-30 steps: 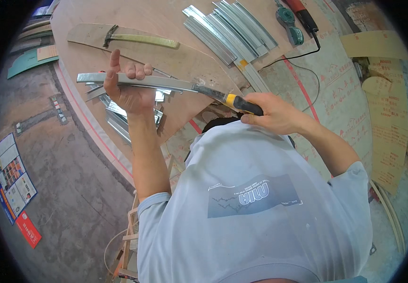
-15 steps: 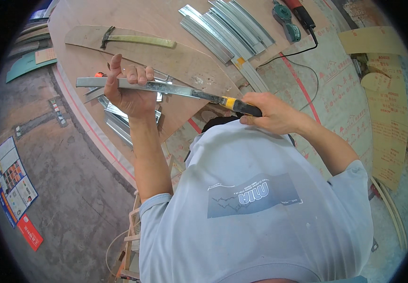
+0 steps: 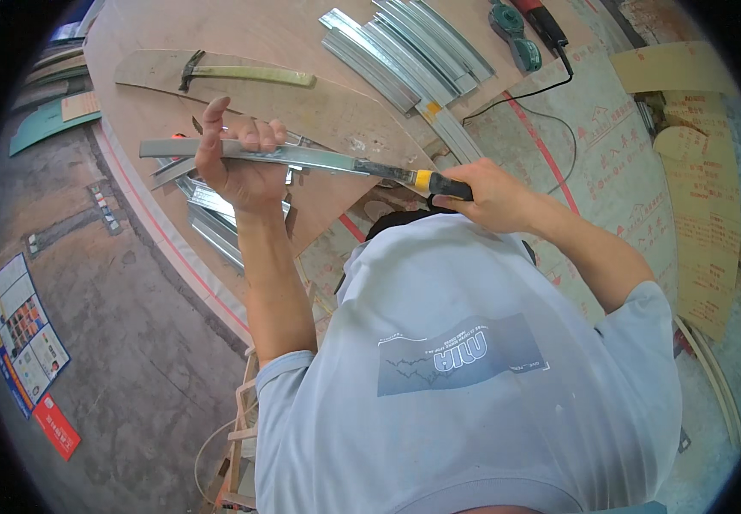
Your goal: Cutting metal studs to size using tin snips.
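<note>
"So, where's the metal strip [image 3: 321,158]?"

"Across the left hand [image 3: 249,176] — most fingers curled over it, one raised. The right hand [image 3: 500,197] wraps round the black-and-yellow handle [image 3: 426,181]."

"Any writing?"

"Pale lettering on the shirt [image 3: 482,428] — white characters on the red sheet [image 3: 58,427], red print on the floor covering [image 3: 614,167]."

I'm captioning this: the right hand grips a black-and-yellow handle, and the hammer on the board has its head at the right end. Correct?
No: in the head view, the hammer on the board has its head at the left end. The right hand does grip that handle.
</note>
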The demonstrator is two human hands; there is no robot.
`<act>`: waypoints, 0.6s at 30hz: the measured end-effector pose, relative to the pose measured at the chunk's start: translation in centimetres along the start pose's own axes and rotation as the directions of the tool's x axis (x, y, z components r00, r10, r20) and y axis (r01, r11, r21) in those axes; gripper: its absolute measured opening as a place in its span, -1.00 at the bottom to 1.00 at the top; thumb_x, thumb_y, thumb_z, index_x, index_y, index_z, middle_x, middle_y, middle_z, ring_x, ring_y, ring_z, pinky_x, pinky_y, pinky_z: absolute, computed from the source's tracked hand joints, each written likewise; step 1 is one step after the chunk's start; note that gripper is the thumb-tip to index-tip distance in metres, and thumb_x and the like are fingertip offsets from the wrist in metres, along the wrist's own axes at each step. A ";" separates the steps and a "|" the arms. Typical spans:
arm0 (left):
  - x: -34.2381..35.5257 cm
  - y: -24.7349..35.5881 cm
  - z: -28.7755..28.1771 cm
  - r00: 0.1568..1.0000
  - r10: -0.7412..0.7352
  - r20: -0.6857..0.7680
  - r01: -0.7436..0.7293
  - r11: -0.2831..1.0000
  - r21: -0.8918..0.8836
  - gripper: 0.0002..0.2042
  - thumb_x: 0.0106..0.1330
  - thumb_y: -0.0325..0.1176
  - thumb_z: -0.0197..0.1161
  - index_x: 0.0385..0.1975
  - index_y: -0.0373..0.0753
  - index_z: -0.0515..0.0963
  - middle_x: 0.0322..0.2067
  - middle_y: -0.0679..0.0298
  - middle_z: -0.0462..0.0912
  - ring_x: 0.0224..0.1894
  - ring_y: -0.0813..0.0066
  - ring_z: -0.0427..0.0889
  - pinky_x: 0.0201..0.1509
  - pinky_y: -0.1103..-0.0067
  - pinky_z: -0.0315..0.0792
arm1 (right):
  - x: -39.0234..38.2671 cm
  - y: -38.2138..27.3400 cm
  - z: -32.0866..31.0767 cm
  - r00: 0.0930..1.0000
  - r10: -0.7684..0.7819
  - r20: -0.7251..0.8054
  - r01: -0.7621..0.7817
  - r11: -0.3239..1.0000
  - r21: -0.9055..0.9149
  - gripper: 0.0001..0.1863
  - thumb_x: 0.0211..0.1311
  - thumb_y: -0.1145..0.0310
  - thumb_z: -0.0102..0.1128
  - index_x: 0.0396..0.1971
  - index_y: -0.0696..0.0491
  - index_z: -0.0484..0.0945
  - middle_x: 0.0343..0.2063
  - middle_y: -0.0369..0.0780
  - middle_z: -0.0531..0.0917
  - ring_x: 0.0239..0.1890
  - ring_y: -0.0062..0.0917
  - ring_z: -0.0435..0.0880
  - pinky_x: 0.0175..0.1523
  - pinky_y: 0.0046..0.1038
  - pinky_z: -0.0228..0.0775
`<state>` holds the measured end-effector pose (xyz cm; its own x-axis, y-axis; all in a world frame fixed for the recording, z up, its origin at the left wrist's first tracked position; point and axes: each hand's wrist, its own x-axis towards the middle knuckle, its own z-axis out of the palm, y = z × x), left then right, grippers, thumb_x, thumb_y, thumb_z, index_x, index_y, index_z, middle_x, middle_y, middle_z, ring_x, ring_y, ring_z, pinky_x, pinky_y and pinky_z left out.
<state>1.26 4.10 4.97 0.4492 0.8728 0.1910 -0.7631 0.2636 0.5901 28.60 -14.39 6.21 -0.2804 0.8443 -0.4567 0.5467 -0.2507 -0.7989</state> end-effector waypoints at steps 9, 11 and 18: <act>-2.2 -5.2 2.6 0.984 -0.136 -0.118 0.162 0.381 0.910 -0.45 0.12 -0.50 0.47 0.15 -0.35 0.45 -0.20 0.20 0.65 -0.26 0.43 0.68 -0.16 0.51 0.59 | 2.2 1.5 -1.4 0.954 0.158 0.254 -0.087 0.959 -0.270 -0.65 0.36 0.12 0.24 -0.29 0.17 0.62 -0.40 0.06 0.68 -0.28 -0.01 0.64 -0.18 -0.14 0.45; -2.3 -3.7 -2.6 0.958 0.003 -0.287 0.270 0.332 0.904 -0.38 0.06 -0.45 0.53 0.15 -0.36 0.41 -0.13 0.19 0.61 -0.16 0.42 0.64 -0.05 0.51 0.55 | 1.6 2.4 -0.9 0.958 0.151 0.242 -0.091 0.965 -0.244 -0.64 0.34 0.11 0.24 -0.28 0.17 0.61 -0.41 0.04 0.67 -0.29 -0.05 0.65 -0.19 -0.15 0.45; -5.0 6.3 -19.6 0.568 0.540 -0.621 0.492 0.382 0.782 -0.17 0.00 -0.55 0.49 0.25 -0.41 0.09 -0.03 -0.04 0.46 -0.11 0.25 0.58 -0.02 0.39 0.54 | 0.0 6.6 0.6 0.951 0.288 0.108 -0.290 0.957 -0.001 -0.57 0.33 0.03 0.23 -0.26 0.19 0.59 -0.43 -0.08 0.67 -0.32 -0.26 0.64 -0.17 -0.23 0.43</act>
<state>-14.92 9.50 -7.67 -0.4457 0.8932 -0.0597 0.2933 0.2087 0.9330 31.72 -16.37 0.71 -0.1940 0.6801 -0.7070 0.6054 -0.4841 -0.6318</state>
